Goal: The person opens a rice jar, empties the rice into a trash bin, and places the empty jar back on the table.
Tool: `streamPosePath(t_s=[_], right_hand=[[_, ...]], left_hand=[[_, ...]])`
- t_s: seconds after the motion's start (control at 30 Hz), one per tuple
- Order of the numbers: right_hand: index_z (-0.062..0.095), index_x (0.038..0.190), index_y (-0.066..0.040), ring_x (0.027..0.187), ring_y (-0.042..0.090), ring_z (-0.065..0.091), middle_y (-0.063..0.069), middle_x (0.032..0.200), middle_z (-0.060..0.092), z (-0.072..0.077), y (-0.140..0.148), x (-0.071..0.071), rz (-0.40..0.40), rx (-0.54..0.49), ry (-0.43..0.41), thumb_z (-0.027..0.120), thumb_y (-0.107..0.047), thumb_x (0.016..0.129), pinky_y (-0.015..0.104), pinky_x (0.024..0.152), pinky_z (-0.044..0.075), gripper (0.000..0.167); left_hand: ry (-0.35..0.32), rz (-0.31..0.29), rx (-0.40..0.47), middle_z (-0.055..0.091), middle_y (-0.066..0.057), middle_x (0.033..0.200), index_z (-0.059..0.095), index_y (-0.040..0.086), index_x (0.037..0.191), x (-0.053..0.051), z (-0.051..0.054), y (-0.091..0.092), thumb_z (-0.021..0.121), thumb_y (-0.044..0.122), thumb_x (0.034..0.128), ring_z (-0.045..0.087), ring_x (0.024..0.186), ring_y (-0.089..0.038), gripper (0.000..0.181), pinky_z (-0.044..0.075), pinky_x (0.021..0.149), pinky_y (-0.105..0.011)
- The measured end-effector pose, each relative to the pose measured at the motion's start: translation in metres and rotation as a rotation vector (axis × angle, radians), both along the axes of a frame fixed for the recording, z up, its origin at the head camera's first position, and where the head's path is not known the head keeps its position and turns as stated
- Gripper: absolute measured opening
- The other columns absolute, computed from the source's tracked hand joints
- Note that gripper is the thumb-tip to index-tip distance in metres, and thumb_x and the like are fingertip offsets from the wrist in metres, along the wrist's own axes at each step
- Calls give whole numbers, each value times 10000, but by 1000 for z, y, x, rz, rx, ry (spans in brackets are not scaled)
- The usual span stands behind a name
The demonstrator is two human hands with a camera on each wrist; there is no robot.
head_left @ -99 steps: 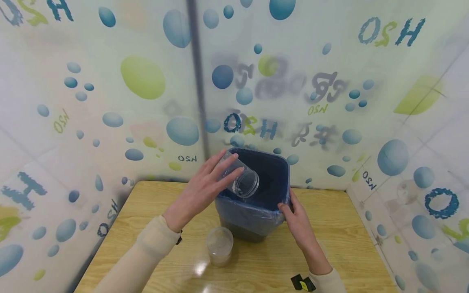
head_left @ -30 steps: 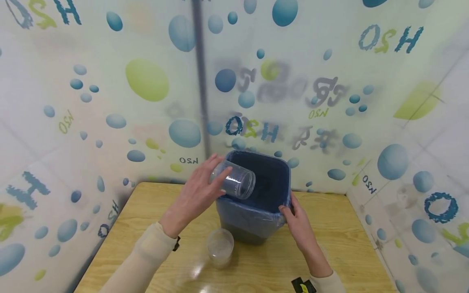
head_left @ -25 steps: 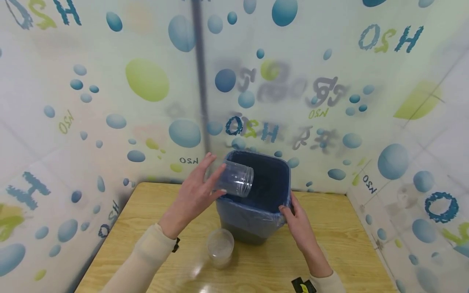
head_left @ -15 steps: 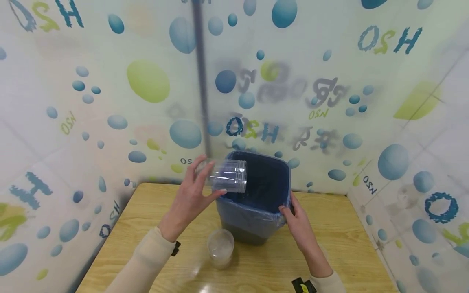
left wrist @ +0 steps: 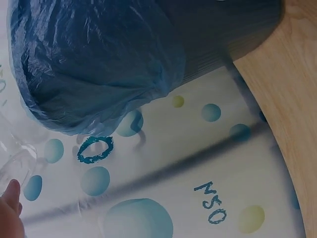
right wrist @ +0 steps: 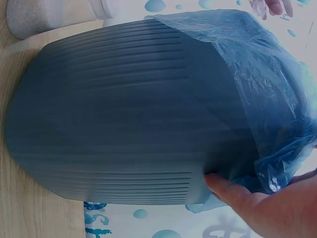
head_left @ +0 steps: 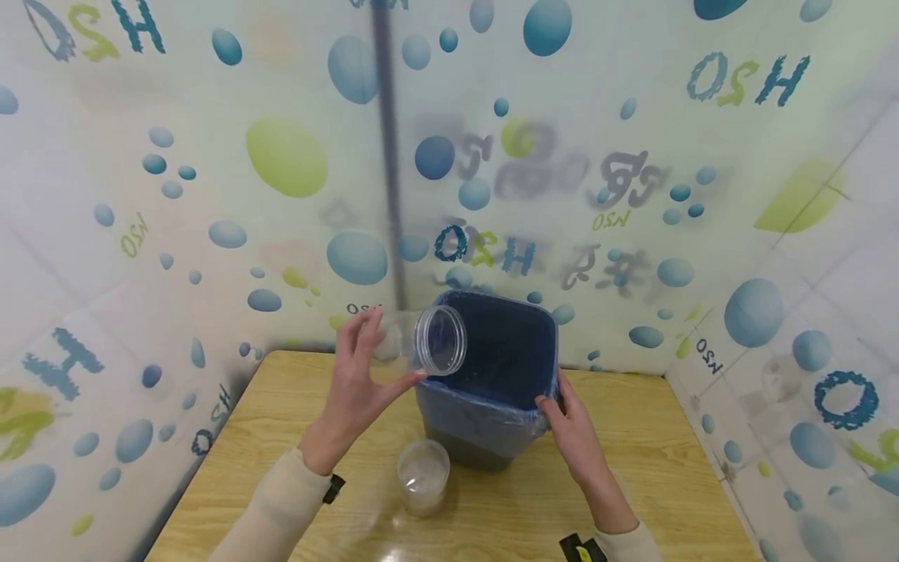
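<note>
My left hand [head_left: 351, 394] holds a clear plastic jar [head_left: 419, 343] at the left rim of a dark bin [head_left: 470, 447]. The jar lies roughly level on its side, its uncapped mouth facing right and toward me. No contents can be made out inside it. A blue plastic liner [head_left: 477, 407] folds over the bin's rim. My right hand [head_left: 579, 441] grips that rim at the right front corner; in the right wrist view its thumb [right wrist: 230, 191] presses the bin's outer wall. At the edge of the left wrist view, the left hand [left wrist: 10, 215] and jar [left wrist: 20, 161] show only partly.
A second clear jar [head_left: 423, 478] stands upright on the wooden table [head_left: 632, 468], close in front of the bin. The right wrist view shows greyish-white material [right wrist: 32, 17] in it. Patterned wall sheets [head_left: 281, 257] enclose the table at the back and sides.
The held jar has drawn back left from over the bin and turned from mouth-down to about level, its mouth swinging toward me. My right hand and the bin have stayed put.
</note>
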State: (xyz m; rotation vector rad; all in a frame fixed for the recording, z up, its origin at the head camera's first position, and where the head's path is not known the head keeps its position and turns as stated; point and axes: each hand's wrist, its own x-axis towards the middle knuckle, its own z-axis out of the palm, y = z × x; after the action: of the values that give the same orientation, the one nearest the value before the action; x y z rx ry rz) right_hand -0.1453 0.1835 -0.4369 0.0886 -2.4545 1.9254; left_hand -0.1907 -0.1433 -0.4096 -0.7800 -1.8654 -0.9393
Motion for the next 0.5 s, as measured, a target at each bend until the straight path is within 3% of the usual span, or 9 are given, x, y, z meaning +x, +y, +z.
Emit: streamPosePath(t_s=[0.2,0.37,0.5], right_hand=[[171,1650,-41,1538,374,245,188,1690,217,0,0,0,-5,4,-1,496,-167,1071,546,1225,217,676],[179,1651,-47,1538,366,246,184,1690,220,-1,0,-1,-5,2,1,502,-165,1067,539,1226,219,677],[180,1653,-56,1539,364,244,178,1691,221,-1,0,-1,-3,-1,2,502,-178,1070,543,1226,220,677]], left_hand=[[-49,-52,125,385,-331,1374,386,-71,1534,6,-7,-3,815,499,835,466,1298,-404,999,499,1034,-268],[4,-12,185,426,-372,1305,491,-119,1427,7,-16,-9,814,564,825,494,1254,-328,967,490,1008,-199],[20,-6,218,439,-400,1250,512,-157,1362,6,-22,-13,812,587,817,423,1275,-240,970,467,1003,-179]])
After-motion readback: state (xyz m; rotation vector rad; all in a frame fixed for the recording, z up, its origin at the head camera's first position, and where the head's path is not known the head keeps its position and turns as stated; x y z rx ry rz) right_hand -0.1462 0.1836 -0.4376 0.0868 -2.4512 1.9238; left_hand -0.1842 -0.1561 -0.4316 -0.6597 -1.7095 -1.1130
